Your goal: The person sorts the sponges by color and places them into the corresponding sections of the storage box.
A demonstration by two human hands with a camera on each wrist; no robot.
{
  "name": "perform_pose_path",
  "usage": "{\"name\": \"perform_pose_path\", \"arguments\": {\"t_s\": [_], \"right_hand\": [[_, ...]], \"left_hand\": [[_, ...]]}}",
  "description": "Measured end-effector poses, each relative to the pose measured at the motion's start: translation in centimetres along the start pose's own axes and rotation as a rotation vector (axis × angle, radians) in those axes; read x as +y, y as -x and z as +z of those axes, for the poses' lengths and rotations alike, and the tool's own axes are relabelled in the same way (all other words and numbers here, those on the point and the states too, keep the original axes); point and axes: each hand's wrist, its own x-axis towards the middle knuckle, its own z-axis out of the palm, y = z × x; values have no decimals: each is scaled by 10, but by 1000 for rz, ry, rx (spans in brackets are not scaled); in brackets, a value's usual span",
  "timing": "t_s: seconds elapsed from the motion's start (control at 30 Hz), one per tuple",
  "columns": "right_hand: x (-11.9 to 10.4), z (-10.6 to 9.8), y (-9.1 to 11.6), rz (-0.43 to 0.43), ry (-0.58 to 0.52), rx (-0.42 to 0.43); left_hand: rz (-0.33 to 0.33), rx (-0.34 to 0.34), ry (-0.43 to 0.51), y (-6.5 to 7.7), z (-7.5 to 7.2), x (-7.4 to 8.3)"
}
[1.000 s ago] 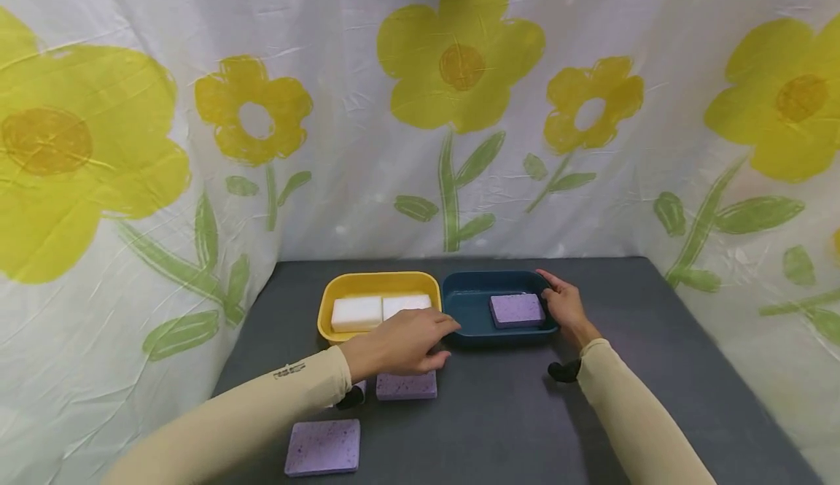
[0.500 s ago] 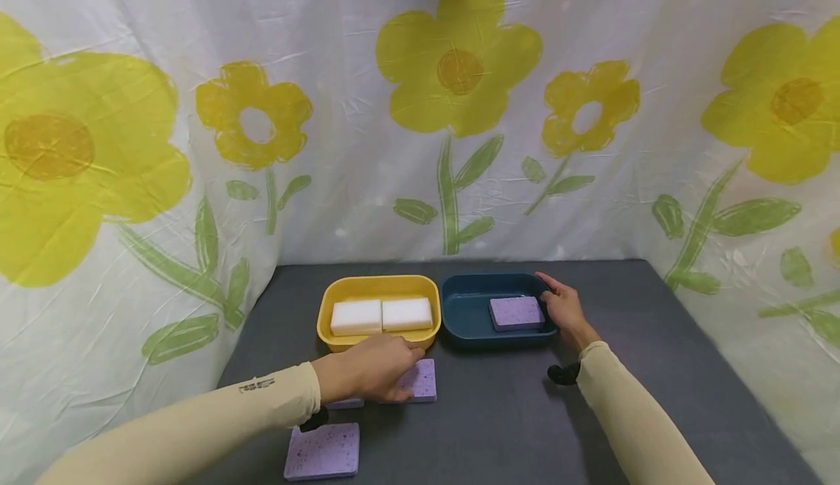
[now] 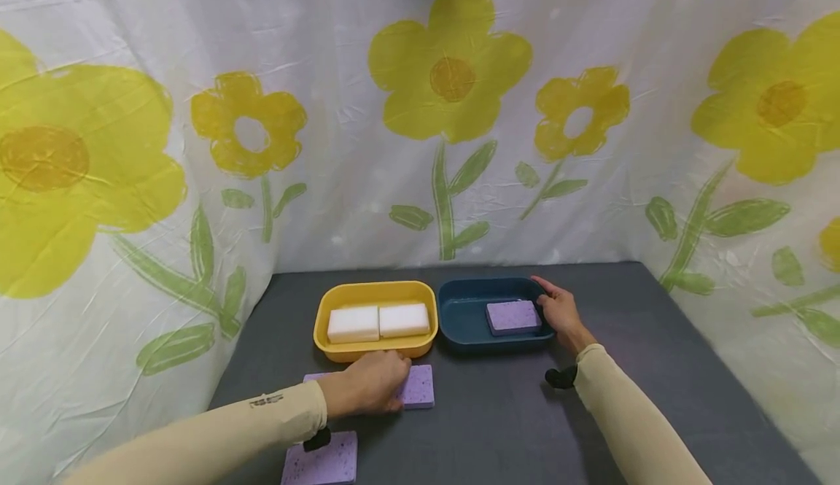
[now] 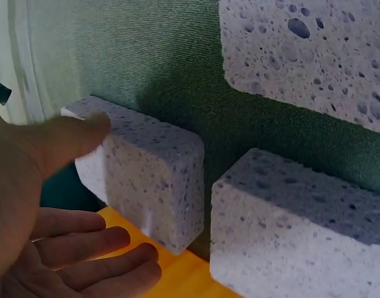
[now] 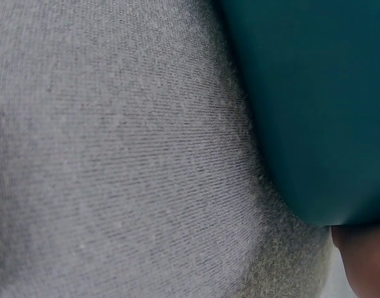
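My left hand (image 3: 375,383) is over a purple speckled sponge (image 3: 418,386) on the table, covering its left part in the head view. In the left wrist view, the thumb and the loosely bent fingers (image 4: 94,239) are spread apart beside that sponge (image 4: 143,177), the thumb overlapping its upper edge. A second purple sponge (image 4: 289,230) lies alongside, mostly hidden by the left arm in the head view. At the right end of a dark blue tray (image 3: 459,317), my right hand (image 3: 561,313) grips the rim. Another purple sponge (image 3: 513,317) lies inside this tray.
A yellow tray (image 3: 321,328) holding two white sponges (image 3: 378,322) stands left of the blue one. Nearer the front lies one more purple sponge (image 3: 321,459), partly under the left sleeve. A flowered curtain (image 3: 341,179) hangs behind the dark table (image 3: 492,427).
My left hand has come back and leftward from between the trays to the purple sponge in front of the yellow tray. The right hand stays on the blue tray; the head view has tilted slightly.
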Motion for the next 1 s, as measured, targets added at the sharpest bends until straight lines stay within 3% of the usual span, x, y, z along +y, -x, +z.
{"name": "perform_pose_path", "arguments": {"t_s": [0.4,0.7,1.0], "right_hand": [[0,1,3,-1,-12,-8],[0,-1,4,-4,4,-9],[0,-1,5,4,27,-17]], "left_hand": [[-23,-50,38,-6,9,2],[-29,-21,24,-6,13,5],[-33,-30,16,-6,3,15]]}}
